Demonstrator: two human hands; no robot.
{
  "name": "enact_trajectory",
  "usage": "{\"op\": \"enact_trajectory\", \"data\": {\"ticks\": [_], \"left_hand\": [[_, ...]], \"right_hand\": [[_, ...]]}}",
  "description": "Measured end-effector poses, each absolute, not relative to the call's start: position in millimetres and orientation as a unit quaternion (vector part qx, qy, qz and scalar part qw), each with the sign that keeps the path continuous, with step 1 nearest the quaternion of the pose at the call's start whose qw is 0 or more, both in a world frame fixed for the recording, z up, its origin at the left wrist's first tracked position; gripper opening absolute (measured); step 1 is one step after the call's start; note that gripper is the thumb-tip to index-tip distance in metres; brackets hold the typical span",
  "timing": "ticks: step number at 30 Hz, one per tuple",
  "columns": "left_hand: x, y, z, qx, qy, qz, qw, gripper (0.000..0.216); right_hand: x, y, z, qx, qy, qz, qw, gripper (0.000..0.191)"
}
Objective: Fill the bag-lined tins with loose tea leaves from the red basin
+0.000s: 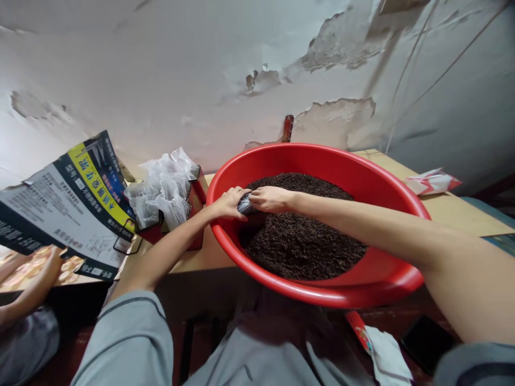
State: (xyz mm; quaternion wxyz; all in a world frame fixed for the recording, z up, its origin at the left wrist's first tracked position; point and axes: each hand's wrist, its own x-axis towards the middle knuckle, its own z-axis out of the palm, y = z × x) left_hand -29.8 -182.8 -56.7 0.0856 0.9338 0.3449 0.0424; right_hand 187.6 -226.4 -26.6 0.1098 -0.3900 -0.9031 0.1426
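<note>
A large red basin (pixel 317 297) holds a heap of dark, dry shreds (pixel 306 241) that look like loose tea leaves. Over its left part, both hands meet at a small clear plastic bag (pixel 244 205) that looks dark inside. My left hand (pixel 230 203) is curled around the bag's left side, thumb below and fingers above. With fingers pinched together, my right hand (pixel 269 198) grips the bag's right end. Its fingertips and the bag's opening are partly hidden.
Left of the basin, crumpled clear plastic bags (pixel 167 185) fill a dark red box (pixel 196 206). A printed cardboard sheet (pixel 68 209) leans farther left, beside another person's arm (pixel 36 289). A red-and-white packet (pixel 432 182) lies on the table (pixel 458 214) at right. Tissues (pixel 388 354) and a dark phone-like object (pixel 428 340) are below.
</note>
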Motion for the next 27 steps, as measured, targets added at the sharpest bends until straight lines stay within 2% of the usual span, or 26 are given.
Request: {"op": "enact_trajectory", "data": {"ticks": [3,6,12,15,18,20,22,23,27], "left_hand": [[-33,-188,-55,0.940,0.334,0.039,0.062,0.089],[-33,-195,-48,0.943,0.332,0.005,0.033,0.070],[-23,-208,-40,0.967,0.249,0.019,-0.048,0.064],[-15,-210,-43,0.979,0.197,0.024,-0.055,0.049],[-6,-208,-45,0.979,0.191,0.033,-0.067,0.035],[0,-205,-45,0.979,0.179,0.040,-0.084,0.029],[5,-202,-46,0.979,0.168,0.050,-0.099,0.024],[7,-201,-48,0.980,0.165,0.060,-0.098,0.024],[12,-199,-55,0.976,0.173,0.108,-0.072,0.028]], "right_hand": [[196,-233,-37,-0.335,-0.938,0.072,0.055,0.016],[205,-249,-56,-0.333,-0.942,-0.005,0.040,0.028],[218,-275,-69,-0.363,-0.926,-0.076,0.069,0.037],[214,-281,-63,-0.397,-0.915,-0.046,0.060,0.038],[215,-283,-50,-0.393,-0.919,0.007,0.030,0.053],[231,-280,-33,-0.384,-0.922,0.046,0.018,0.056],[268,-280,-10,-0.395,-0.914,0.064,0.066,0.048],[294,-282,2,-0.409,-0.902,0.052,0.123,0.043],[409,-308,35,-0.502,-0.749,-0.040,0.430,0.034]]}}
